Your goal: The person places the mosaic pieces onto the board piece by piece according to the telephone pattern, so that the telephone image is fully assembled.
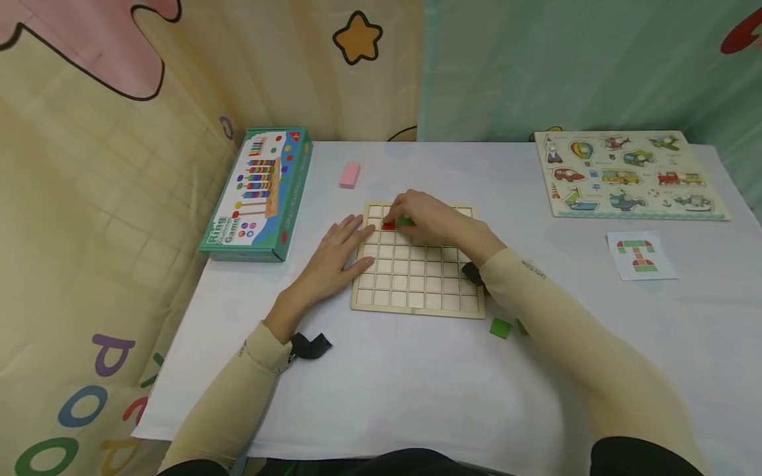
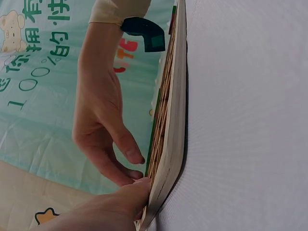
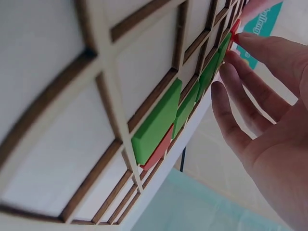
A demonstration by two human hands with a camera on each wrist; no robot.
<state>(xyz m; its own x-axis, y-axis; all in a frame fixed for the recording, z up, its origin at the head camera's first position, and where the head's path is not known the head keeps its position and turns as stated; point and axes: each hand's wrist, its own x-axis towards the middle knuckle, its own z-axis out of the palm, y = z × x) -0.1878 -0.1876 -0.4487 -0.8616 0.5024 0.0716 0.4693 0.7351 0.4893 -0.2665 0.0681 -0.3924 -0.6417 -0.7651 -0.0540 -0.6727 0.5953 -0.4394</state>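
A wooden grid board (image 1: 417, 284) lies on the white table in front of the person. The left hand (image 1: 333, 258) rests along its left edge, fingers straight and thumb at the rim. Over the far rows reaches the right hand (image 1: 425, 215), its thumb and index fingertip pinching a red tile (image 1: 389, 225) near the far left corner. Beside that sits a green tile (image 1: 403, 221), partly covered by the fingers. In the right wrist view, more green tiles (image 3: 156, 125) and another red tile (image 3: 158, 150) sit in the grid cells.
Loose green tiles (image 1: 500, 328) lie near the board's front right corner, one partly behind the right sleeve. A pattern card (image 1: 641, 256) and a picture puzzle board (image 1: 631, 158) lie at right. A pink block (image 1: 349, 175) and a game box (image 1: 256, 198) are at the back left.
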